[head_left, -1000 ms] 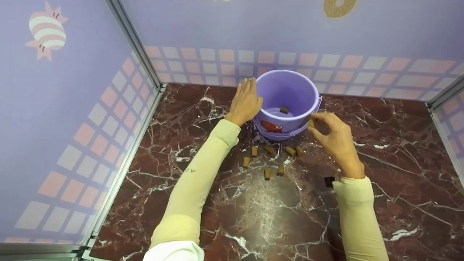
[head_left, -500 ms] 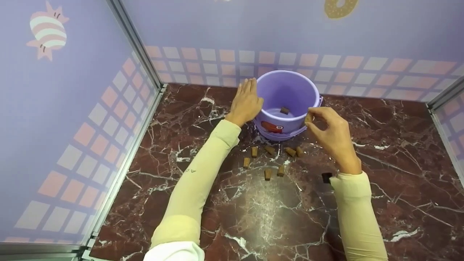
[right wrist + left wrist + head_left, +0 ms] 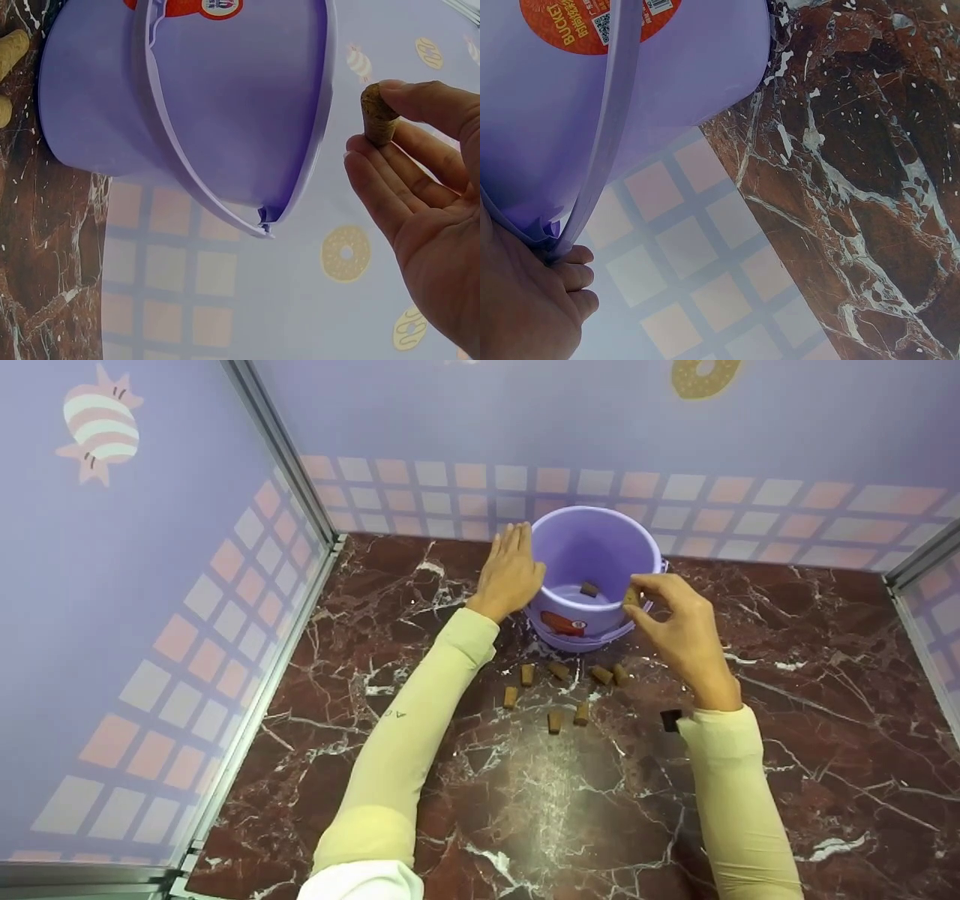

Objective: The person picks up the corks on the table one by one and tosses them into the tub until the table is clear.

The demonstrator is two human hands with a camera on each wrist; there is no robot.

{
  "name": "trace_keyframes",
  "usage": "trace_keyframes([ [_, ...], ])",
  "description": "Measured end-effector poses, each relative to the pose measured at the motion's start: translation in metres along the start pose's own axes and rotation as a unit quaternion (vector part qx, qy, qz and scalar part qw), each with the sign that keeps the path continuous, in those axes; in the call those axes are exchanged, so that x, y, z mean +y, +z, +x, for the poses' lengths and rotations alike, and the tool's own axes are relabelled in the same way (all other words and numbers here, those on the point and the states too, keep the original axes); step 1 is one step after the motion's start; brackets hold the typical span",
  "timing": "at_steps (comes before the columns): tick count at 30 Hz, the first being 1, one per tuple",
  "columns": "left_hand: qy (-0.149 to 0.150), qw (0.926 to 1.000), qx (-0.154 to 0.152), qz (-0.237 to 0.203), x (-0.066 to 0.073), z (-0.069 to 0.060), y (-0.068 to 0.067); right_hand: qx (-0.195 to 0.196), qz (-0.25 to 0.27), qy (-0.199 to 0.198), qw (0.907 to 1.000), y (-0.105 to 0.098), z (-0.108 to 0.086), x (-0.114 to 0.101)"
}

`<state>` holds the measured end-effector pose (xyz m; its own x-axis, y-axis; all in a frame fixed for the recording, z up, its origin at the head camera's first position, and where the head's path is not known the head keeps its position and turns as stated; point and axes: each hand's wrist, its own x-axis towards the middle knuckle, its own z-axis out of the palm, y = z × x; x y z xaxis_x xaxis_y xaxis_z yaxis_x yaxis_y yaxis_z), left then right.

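Note:
A purple bucket (image 3: 585, 619) stands upright near the back wall, its handle hanging down at the front. My left hand (image 3: 510, 574) holds the bucket's left rim; in the left wrist view its fingers lie by the handle joint. Between thumb and fingertips my right hand (image 3: 679, 622) pinches a tapered cork stopper (image 3: 379, 116). In the head view that stopper overlaps the bucket's front right rim; the right wrist view shows it apart from the rim. One cork stopper (image 3: 589, 589) lies on the bucket's floor. Several more cork stoppers (image 3: 555, 722) lie on the tabletop before the bucket.
The dark red marbled tabletop (image 3: 480, 810) is bordered by lilac patterned walls (image 3: 420, 420) at the back and sides. Metal framing (image 3: 277, 431) runs up the left corner. A small black object (image 3: 670, 720) sits by the right sleeve's cuff.
My right hand has moved left and slightly away from me with the cork stopper, from beside the bucket to its front right rim. The left hand and bucket stay in place.

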<state>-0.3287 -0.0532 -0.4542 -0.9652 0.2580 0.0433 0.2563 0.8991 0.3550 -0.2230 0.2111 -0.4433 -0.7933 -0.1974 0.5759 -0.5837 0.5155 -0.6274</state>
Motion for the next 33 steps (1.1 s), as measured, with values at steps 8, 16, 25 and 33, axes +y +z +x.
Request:
trace_keyframes([
  [8, 0.000, 1.0000, 0.002, 0.002, 0.000, -0.001, -0.001, -0.001, 0.006, 0.003, 1.0000, 0.004, 0.006, 0.000],
  [16, 0.004, 0.9999, 0.003, 0.012, 0.000, -0.001, -0.001, 0.000, 0.009, -0.006, 0.9999, 0.007, 0.010, 0.000],
  [25, 0.005, 0.9999, 0.008, 0.005, -0.002, -0.001, 0.000, -0.008, -0.006, 0.005, 0.9999, 0.013, 0.017, 0.001],
  [33, 0.006, 0.9999, 0.007, 0.011, -0.002, 0.000, 0.000, -0.019, -0.008, 0.007, 0.9998, 0.018, 0.020, 0.004],
])
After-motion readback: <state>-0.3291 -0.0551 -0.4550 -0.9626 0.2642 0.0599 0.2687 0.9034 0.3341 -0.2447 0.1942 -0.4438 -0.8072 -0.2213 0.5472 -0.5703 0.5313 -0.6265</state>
